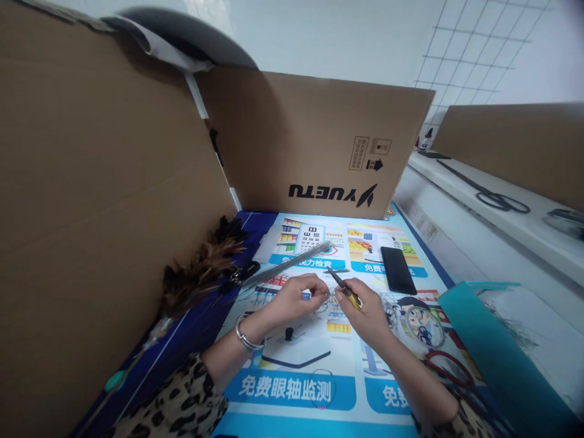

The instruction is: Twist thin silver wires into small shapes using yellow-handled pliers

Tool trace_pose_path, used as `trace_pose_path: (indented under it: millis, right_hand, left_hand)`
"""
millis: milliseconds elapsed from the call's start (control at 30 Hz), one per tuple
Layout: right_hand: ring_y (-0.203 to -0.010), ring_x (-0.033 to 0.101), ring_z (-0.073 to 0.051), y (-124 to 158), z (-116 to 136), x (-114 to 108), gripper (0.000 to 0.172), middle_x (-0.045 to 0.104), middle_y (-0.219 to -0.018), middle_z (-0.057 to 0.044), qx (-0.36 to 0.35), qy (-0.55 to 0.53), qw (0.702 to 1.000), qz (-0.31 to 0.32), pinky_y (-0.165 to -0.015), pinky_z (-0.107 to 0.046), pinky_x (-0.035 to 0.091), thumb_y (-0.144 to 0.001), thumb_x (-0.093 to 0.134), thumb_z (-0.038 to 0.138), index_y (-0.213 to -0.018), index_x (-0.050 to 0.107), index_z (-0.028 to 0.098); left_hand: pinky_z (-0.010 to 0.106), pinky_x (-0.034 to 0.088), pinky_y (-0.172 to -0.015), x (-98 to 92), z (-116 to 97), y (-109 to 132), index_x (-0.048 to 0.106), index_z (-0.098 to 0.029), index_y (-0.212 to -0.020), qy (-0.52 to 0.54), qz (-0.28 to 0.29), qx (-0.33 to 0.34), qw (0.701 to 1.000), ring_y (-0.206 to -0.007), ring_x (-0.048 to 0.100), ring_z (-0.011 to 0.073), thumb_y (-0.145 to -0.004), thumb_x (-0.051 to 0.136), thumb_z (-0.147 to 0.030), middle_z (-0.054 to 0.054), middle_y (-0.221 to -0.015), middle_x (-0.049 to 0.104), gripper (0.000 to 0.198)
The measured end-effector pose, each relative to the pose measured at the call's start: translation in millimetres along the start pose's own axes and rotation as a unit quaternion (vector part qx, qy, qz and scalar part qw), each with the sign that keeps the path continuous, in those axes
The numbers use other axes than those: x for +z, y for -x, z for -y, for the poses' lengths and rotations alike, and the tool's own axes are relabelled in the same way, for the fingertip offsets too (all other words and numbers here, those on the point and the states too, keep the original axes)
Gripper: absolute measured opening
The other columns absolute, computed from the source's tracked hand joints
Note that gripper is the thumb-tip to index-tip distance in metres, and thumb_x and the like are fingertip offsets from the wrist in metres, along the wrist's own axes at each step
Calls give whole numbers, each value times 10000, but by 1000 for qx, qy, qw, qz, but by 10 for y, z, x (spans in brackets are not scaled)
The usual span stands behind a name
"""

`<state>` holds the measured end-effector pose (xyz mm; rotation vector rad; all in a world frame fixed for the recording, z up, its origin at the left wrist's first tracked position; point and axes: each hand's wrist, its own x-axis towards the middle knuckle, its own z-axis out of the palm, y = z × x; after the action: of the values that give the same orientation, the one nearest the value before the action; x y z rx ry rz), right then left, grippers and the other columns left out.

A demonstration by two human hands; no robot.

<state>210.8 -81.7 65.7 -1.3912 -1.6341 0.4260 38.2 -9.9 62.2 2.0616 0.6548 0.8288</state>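
Note:
My left hand [298, 297] is closed in a pinch on something thin that I cannot make out, perhaps a fine wire. A silver bangle [246, 337] sits on that wrist. My right hand [365, 310] grips small yellow-handled pliers [343, 288], whose dark tip points up-left toward the left fingers. Both hands hover close together over a printed blue-and-white poster [301, 389] that covers the table. A bundle of thin metal wires [292, 263] lies just beyond the left hand.
Cardboard walls stand at the left [91, 201] and back [314, 140]. A pile of brown feathers [201, 271] lies at left. A black phone [398, 270] lies behind my right hand. A teal box [497, 359] sits at right, scissors [497, 199] on the far ledge.

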Motion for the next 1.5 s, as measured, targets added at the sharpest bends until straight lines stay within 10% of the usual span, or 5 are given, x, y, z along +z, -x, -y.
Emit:
trace_pose_path:
  millis: [1100, 1500]
  right_hand:
    - [-588, 448, -116, -9, -27, 26, 132, 494, -629, 38, 115, -107, 987, 47, -559, -219, 374, -810, 515, 309, -760, 559, 194]
    - [-664, 429, -126, 37, -286, 209, 120, 477, -678, 27, 175, -186, 966, 52, -631, -233, 361, -799, 531, 293, -753, 554, 185]
  left_hand:
    - [243, 435, -668, 13, 47, 4, 603, -137, -743, 16, 22, -13, 1000, -680, 532, 120, -782, 548, -186, 22, -724, 582, 84]
    - [233, 408, -643, 170, 368, 97, 599, -127, -759, 109, -1, -93, 990, -669, 505, 118, -780, 574, -239, 19, -718, 572, 117]
